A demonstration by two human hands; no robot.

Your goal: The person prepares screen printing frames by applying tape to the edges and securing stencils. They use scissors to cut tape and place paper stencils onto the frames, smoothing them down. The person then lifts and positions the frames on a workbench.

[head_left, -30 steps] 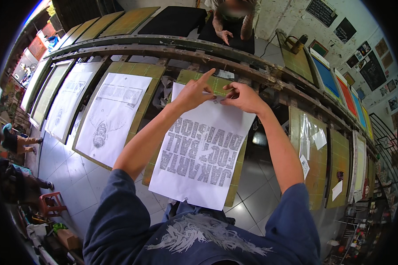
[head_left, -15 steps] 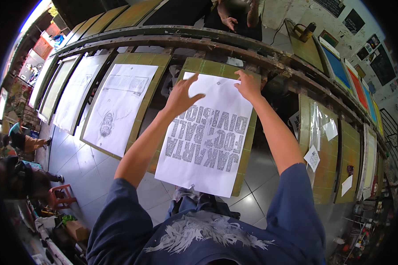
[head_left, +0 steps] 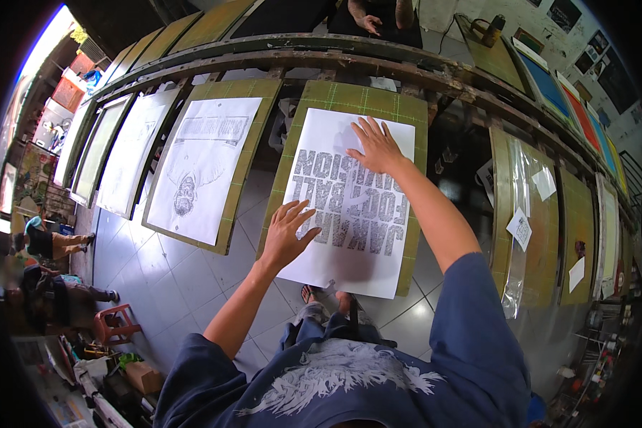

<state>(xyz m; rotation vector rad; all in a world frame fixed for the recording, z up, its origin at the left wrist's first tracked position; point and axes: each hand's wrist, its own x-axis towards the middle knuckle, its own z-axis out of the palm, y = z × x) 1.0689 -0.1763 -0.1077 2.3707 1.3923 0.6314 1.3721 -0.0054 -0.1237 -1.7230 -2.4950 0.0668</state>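
Head view: printed white sheet (head_left: 346,203) lies on an olive board (head_left: 364,96), three rows of dark speckled block lettering on it. Bare strip with green grid lines along the board's far edge, narrower one along its right edge; sheet reaches the near edge. Right hand (head_left: 379,152): palm down over the sheet toward the board's far right corner, fingers spread, nothing gripped. Left hand (head_left: 290,232): over the sheet's left side, by the board's left edge, fingers parted and slightly bent, nothing gripped; can't tell if it touches paper. Left-hand board (head_left: 232,88) carries a second sheet (head_left: 210,167) with a figure drawing and banner. Right-hand board (head_left: 544,250) has a clear plastic strip (head_left: 526,175). Brown rail (head_left: 321,60) runs past the far edges; co-worker's hand (head_left: 367,23) beyond. Red stool (head_left: 112,315) on tiled floor (head_left: 157,299), left.
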